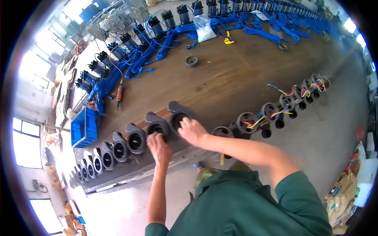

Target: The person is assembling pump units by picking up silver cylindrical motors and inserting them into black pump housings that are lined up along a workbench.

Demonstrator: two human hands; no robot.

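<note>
A row of dark grey pump casings with round mouths and side spouts lies along the table's near edge. My left hand [159, 149] is at the near rim of one pump casing [151, 117], its fingers drawn together and reaching into the mouth. My right hand [193, 132] is at the last casing to the right [176, 107], fingers curled over its opening. What either set of fingertips pinches is hidden. Left of my hands, another casing [136, 143] shows a pale pin inside its dark mouth.
Right of my hands run round grey housings [247, 122] with coloured wires. A blue crate [84, 128] stands at the left, near an orange power screwdriver [119, 94]. Motors with blue cable coils [136, 65] line the far edge, with a clear bag [204, 29] and a grey ring [191, 61] nearby.
</note>
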